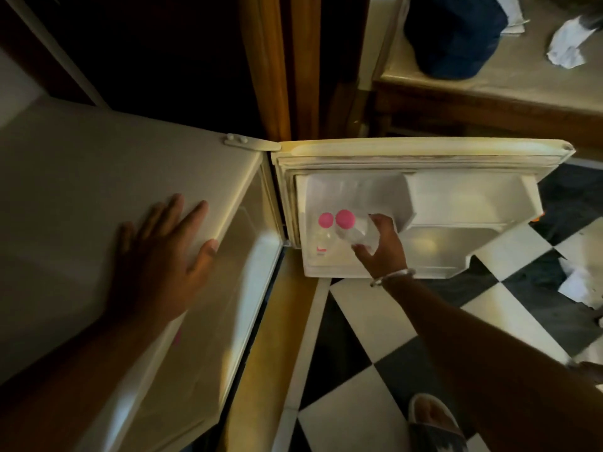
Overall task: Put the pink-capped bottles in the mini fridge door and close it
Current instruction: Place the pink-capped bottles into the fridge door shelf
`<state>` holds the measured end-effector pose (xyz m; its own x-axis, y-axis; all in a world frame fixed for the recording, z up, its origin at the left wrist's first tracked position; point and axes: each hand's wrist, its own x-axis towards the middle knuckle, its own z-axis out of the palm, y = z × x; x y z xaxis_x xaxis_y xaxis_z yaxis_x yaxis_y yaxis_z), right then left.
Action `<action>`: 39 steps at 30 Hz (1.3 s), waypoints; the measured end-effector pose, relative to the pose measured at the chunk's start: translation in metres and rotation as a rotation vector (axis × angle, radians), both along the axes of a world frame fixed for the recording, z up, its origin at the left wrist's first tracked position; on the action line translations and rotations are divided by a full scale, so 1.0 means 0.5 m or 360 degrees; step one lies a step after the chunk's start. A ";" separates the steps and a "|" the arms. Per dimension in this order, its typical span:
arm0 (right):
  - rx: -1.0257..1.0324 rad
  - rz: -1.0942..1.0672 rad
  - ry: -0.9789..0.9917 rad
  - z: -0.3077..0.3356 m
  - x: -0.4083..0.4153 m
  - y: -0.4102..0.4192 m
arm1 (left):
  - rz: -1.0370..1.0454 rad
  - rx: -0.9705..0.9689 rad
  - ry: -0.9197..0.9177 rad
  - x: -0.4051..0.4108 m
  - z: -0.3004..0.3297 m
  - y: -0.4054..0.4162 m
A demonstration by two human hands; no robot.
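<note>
The cream mini fridge door stands wide open to the right of the fridge top. Two clear bottles with pink caps sit in the door's left shelf compartment. One bottle stands alone at the left. My right hand is shut on the second bottle, which is tilted beside the first, partly inside the shelf. My left hand lies flat with fingers spread on the fridge top, near its front edge.
The door's right compartment holds nothing visible. Black-and-white checkered floor lies below, with crumpled paper at the right and my slippered foot at the bottom. A wooden table with a dark bag stands behind the door.
</note>
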<state>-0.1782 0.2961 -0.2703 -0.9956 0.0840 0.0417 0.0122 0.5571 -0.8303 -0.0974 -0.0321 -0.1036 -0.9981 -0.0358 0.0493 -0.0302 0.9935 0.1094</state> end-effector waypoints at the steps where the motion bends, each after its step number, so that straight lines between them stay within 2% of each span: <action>1: 0.0025 -0.0009 -0.0015 -0.013 -0.018 0.002 | 0.0002 0.0015 0.0010 0.000 -0.001 0.000; 7: -0.0182 0.0038 -0.0274 -0.096 -0.048 -0.001 | 0.0009 0.0046 0.0023 -0.003 -0.001 -0.003; 14: -0.0064 -0.0031 -0.0333 -0.124 -0.046 -0.022 | 0.0024 0.0053 0.0015 -0.002 -0.005 -0.005; 18: -0.0107 -0.0169 -0.0421 -0.136 -0.045 -0.031 | 0.0032 0.0066 0.0018 -0.003 -0.005 -0.004; 22: -0.0016 -0.0248 -0.0300 -0.149 -0.040 -0.042 | 0.0037 0.0081 0.0024 -0.003 -0.007 -0.006; 28: -0.0027 -0.0364 -0.0411 -0.153 -0.031 -0.055 | 0.0036 0.0099 0.0047 0.005 -0.006 -0.008; 32: 0.0168 -0.0459 -0.0469 -0.135 0.009 -0.079 | 0.0031 0.0096 0.0053 -0.008 -0.010 -0.008; 35: 0.0646 -0.0218 -0.0340 -0.113 0.096 -0.125 | 0.0030 0.0098 0.0043 -0.003 -0.009 -0.008; 37: 0.0893 0.0172 -0.0186 -0.093 0.146 -0.163 | 0.0044 0.0106 0.0026 -0.004 -0.009 -0.004; 39: 0.0999 0.0550 -0.0026 -0.077 0.180 -0.203 | 0.0058 0.0080 0.0016 -0.004 -0.008 -0.003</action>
